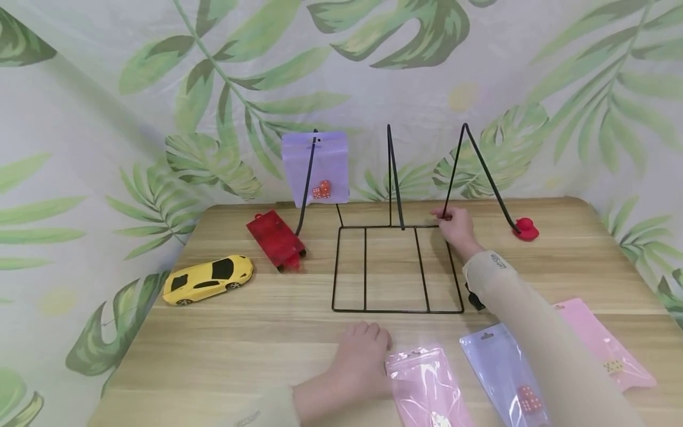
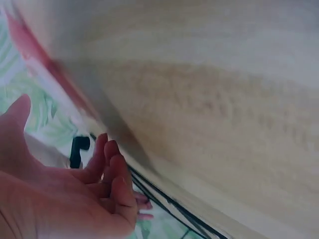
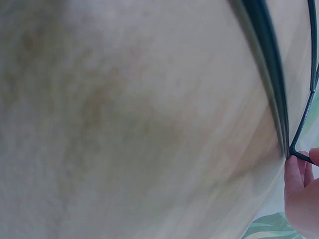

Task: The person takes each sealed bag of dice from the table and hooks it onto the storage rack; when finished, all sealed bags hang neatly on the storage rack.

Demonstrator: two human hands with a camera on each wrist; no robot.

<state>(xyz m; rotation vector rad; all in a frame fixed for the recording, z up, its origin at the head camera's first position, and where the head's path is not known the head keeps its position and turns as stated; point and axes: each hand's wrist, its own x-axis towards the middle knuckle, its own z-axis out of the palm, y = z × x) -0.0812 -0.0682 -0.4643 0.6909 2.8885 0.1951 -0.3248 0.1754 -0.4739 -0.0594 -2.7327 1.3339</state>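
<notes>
A black wire rack (image 1: 398, 311) with three raised prongs stands on the wooden table. My right hand (image 1: 459, 231) pinches its wire at the back right corner; the right wrist view shows the fingers of that hand (image 3: 301, 191) at the wire bend. From the left prong hangs a purple zip bag (image 1: 305, 166) with red dice (image 1: 322, 190) inside. Lower down, my left hand (image 1: 358, 363) is at the table beside a pink zip bag (image 1: 427, 385), its thumb reaching over the bag's edge. The left wrist view has the left hand's fingers (image 2: 117, 174) loosely bent, holding nothing.
Left of the rack lie a yellow toy car (image 1: 208, 280) and a flat red item (image 1: 273, 238). A small red object (image 1: 525, 229) sits under the right prong's tip. Near the right forearm are a blue zip bag (image 1: 496, 362) with red dice and another pink bag (image 1: 592, 332).
</notes>
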